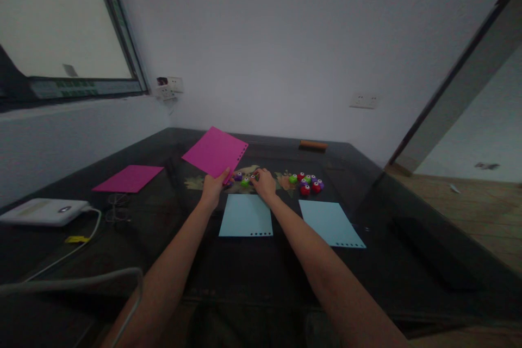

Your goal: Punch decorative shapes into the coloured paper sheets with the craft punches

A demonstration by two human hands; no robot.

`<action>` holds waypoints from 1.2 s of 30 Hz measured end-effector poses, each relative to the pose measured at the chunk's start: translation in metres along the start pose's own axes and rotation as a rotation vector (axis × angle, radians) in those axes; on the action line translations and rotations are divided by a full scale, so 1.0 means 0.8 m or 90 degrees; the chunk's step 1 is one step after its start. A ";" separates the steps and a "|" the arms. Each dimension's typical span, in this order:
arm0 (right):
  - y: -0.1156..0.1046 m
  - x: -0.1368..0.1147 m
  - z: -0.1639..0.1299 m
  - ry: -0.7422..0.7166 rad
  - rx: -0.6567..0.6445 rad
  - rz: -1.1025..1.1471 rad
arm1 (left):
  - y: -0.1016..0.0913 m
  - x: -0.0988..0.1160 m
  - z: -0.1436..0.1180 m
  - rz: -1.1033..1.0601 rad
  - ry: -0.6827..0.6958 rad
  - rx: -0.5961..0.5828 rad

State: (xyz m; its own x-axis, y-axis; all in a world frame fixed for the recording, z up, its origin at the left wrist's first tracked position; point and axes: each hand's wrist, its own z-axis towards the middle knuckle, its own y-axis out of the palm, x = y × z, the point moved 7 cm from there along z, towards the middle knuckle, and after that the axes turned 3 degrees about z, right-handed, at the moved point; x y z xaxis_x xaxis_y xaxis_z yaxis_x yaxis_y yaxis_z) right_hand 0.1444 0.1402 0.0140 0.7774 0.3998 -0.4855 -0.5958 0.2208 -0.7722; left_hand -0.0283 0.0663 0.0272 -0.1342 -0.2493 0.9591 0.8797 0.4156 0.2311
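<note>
My left hand (212, 189) is closed on a bright pink sheet (216, 151) and holds it tilted above the table; small dark marks run along the sheet's right edge. Beyond the near light-blue sheet (246, 215), my right hand (265, 184) has its fingers bent together at a row of small balls with eyes. A green ball (245, 181) and a purple ball (238, 176) show between my hands. What the right fingertips pinch, if anything, is too small to make out. To the right sits a cluster of red, green and purple eyed balls (305, 190).
A second light-blue sheet (332, 222) lies to the right, another pink sheet (128, 178) to the left. A white device (44, 212) with a cable (95, 225) is at far left. A brown block (313, 145) lies near the wall, a dark flat object (434, 253) at right.
</note>
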 end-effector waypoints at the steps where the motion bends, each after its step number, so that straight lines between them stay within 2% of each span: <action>1: 0.000 -0.002 0.000 -0.004 -0.002 0.003 | -0.004 0.003 0.002 -0.009 0.004 0.018; 9: -0.002 -0.011 -0.001 -0.018 -0.012 0.016 | -0.029 0.011 0.010 -0.057 0.027 0.119; 15: -0.002 -0.003 -0.001 -0.009 -0.014 0.008 | -0.033 0.014 0.009 -0.068 0.050 0.144; 18: -0.004 -0.009 0.002 -0.023 -0.006 0.003 | -0.032 0.015 0.008 -0.058 0.046 0.142; 22: 0.000 -0.044 0.009 -0.102 -0.008 -0.017 | -0.028 0.016 0.005 -0.055 0.049 0.139; 27: 0.035 -0.107 0.008 -0.247 -0.132 -0.099 | -0.022 0.015 0.005 -0.026 0.082 0.128; 30: 0.057 -0.129 0.001 -0.272 -0.186 -0.136 | -0.021 0.014 0.006 0.004 0.098 0.139; 36: 0.070 -0.140 -0.006 -0.268 -0.184 -0.148 | -0.018 0.016 0.003 0.031 0.112 0.159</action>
State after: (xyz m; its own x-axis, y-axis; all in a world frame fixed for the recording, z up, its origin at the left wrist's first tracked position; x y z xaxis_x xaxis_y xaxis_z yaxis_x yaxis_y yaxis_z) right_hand 0.0250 0.1036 0.0233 0.6986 0.7038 -0.1291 -0.2925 0.1163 -0.9492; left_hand -0.0434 0.0592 0.0368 0.0061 -0.3625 0.9320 0.7403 0.6281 0.2395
